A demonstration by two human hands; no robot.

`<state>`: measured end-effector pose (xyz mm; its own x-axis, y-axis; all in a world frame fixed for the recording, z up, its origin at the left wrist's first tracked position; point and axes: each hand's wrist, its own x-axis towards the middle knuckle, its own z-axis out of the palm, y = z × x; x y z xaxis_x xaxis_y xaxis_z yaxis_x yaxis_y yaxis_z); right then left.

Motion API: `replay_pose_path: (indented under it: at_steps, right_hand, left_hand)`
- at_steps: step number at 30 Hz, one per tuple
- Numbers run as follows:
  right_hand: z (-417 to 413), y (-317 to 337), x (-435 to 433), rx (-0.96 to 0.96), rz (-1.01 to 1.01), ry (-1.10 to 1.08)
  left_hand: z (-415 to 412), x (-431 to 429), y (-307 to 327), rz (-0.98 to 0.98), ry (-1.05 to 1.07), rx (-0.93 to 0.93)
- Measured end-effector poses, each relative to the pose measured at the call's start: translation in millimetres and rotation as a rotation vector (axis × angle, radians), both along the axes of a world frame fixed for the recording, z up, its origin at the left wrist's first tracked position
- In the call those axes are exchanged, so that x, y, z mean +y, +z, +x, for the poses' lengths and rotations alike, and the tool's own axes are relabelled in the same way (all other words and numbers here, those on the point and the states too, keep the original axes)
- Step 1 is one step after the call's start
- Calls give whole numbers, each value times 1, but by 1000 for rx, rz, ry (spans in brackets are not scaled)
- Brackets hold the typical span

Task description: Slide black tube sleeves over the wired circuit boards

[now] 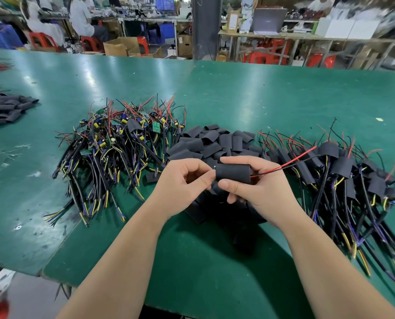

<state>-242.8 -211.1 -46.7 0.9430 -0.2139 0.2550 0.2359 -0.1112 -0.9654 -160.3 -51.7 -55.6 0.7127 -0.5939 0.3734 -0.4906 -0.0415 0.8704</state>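
1. Two green table tops [284, 100] are butting together and carrying everything, with the person sitting at the near edge.
2. Bare boards with their cables are lying in a tangled heap [123, 139] to the left, well apart from the hands.
3. Sleeved boards are spreading out in a finished pile [343, 171] to the right, just beside the right hand.
4. Loose sleeves [215, 139] are lying heaped in the middle, directly behind and under the hands.
5. Both hands are hovering above that middle heap. The right hand [258, 187] is gripping the work, and its forefinger is lying over the top with the thumb pressing from the near side. The left hand [180, 180] is curling its fingers and pinching with thumb and forefinger at the left mouth.
6. One black tube sleeve [233, 172] is lying between the hands, with its long axis running left to right.
7. Red and black leads [293, 157] are coming out of the right mouth and trailing up to the right.
8. Only a pale speck of the wired circuit board [215, 167] is showing at the left mouth, so I am judging that the left fingers are holding its end. The sleeve looks nearly seated, and any last slide is going along that left-right axis.
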Motion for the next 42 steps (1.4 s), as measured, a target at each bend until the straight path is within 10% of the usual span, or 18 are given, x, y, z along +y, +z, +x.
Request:
replay_pose_path:
  at_steps: [10, 23, 27, 33, 42]
  right_hand:
    - [5, -4, 11, 34, 100, 3]
    - [1, 29, -44, -214, 930, -227]
    - [-11, 26, -83, -209, 427, -708]
    - [-12, 7, -99, 454, -600, -947]
    - [-6, 9, -63, 264, -716, -811]
  left_hand:
    - [2, -5, -3, -124, 203, 119]
    - [7, -1, -6, -152, 429, 34]
    - [19, 6, -11, 7, 686, -35]
    - [29, 17, -18, 501, 998, -210]
    - [41, 34, -22, 816, 1047, -53]
